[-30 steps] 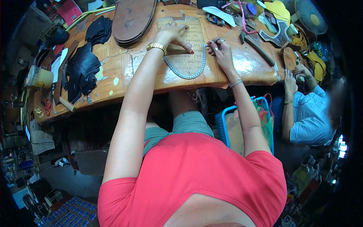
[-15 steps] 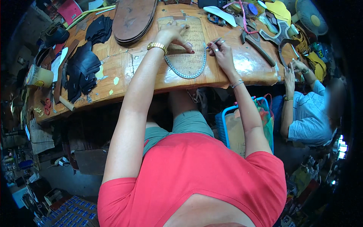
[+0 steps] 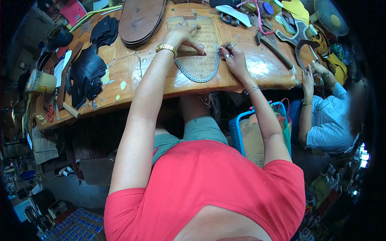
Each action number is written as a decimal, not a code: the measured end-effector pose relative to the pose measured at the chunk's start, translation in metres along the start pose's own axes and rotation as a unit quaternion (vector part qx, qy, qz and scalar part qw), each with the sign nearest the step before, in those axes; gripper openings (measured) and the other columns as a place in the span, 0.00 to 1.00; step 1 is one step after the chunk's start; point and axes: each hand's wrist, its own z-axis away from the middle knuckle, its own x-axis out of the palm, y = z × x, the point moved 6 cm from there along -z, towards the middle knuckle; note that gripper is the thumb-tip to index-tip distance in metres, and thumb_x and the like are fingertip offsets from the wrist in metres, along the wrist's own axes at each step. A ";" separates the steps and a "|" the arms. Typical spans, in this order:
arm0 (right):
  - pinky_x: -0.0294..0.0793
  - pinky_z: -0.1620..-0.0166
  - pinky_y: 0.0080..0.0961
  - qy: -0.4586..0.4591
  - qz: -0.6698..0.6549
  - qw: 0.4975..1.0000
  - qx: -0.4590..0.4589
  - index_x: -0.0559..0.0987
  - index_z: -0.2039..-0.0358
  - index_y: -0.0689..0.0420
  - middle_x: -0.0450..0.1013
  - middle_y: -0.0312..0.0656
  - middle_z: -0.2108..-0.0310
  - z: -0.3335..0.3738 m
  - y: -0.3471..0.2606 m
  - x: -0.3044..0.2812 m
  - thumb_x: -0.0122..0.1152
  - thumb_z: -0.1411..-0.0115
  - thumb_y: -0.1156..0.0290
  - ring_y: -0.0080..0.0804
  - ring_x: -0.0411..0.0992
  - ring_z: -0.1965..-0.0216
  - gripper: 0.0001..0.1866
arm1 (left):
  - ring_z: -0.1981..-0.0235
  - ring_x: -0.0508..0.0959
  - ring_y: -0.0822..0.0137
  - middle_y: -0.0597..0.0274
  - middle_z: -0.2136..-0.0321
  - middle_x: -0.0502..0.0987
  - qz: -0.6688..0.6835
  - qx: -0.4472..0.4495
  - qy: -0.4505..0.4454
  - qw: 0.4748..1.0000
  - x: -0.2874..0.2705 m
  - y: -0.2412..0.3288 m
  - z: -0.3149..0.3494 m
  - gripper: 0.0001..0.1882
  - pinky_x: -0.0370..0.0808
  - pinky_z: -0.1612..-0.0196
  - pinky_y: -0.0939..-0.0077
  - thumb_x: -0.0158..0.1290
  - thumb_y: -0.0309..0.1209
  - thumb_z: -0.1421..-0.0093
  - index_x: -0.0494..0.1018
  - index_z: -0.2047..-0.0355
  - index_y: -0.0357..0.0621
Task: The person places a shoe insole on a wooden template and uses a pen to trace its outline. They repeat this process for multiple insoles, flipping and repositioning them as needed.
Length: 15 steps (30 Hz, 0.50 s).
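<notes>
A tan, U-ended flat template (image 3: 197, 71) with a dotted strip along its edge lies on the wooden table in front of me. My left hand (image 3: 185, 37), with a gold watch at the wrist, rests on it with fingers spread, pressing it down. At its right edge my right hand (image 3: 235, 60) pinches a thin pen-like tool (image 3: 220, 50), tip against the dotted border. Most of the tool is hidden by the fingers.
Stacked brown leather ovals (image 3: 141, 22) and black leather pieces (image 3: 86, 72) lie left. A hammer (image 3: 277, 52) sits right, near a co-worker's hands (image 3: 309, 80). Below the table edge stands a blue basket (image 3: 237, 134); red scissors (image 3: 49, 114) lie far left.
My right hand has shifted slightly left, with the fingers closer to the template's edge. The left hand stays spread on the template.
</notes>
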 end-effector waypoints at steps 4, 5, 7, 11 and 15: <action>0.70 0.69 0.27 -0.010 -0.126 0.987 0.103 0.75 0.68 0.66 0.72 0.47 0.76 0.002 0.017 -0.002 0.56 0.40 0.77 0.31 0.72 0.75 0.05 | 0.41 0.67 0.53 0.46 0.41 0.64 -0.026 0.003 0.041 0.999 -0.001 0.002 -0.001 0.71 0.66 0.41 0.63 0.63 0.72 0.86 0.59 0.36 0.56; 0.71 0.70 0.25 -0.015 -0.042 0.998 0.038 0.75 0.68 0.66 0.72 0.44 0.76 0.001 0.009 -0.002 0.56 0.39 0.75 0.28 0.71 0.75 0.06 | 0.41 0.67 0.53 0.46 0.41 0.64 -0.024 0.001 0.043 0.999 0.000 0.000 -0.002 0.71 0.66 0.41 0.63 0.63 0.72 0.86 0.59 0.36 0.56; 0.72 0.70 0.20 -0.025 0.125 0.988 -0.092 0.76 0.68 0.65 0.74 0.39 0.75 0.005 -0.015 0.003 0.55 0.37 0.73 0.21 0.71 0.76 0.08 | 0.41 0.67 0.54 0.47 0.41 0.64 -0.021 -0.004 0.044 0.999 0.002 -0.001 -0.003 0.71 0.66 0.41 0.63 0.63 0.72 0.85 0.59 0.36 0.57; 0.71 0.68 0.28 -0.011 -0.090 0.991 0.101 0.75 0.68 0.66 0.72 0.47 0.76 0.008 0.009 0.000 0.56 0.40 0.77 0.32 0.72 0.74 0.05 | 0.41 0.67 0.54 0.46 0.41 0.64 -0.052 0.001 0.043 0.998 -0.001 0.003 -0.001 0.70 0.66 0.42 0.64 0.62 0.73 0.84 0.58 0.36 0.58; 0.71 0.68 0.25 -0.033 -0.024 0.999 0.020 0.75 0.68 0.66 0.73 0.44 0.74 0.007 0.004 -0.001 0.56 0.39 0.75 0.28 0.72 0.73 0.06 | 0.35 0.55 0.51 0.42 0.37 0.56 -0.026 0.008 0.014 1.000 0.006 -0.002 -0.006 0.69 0.59 0.37 0.58 0.62 0.73 0.80 0.56 0.35 0.61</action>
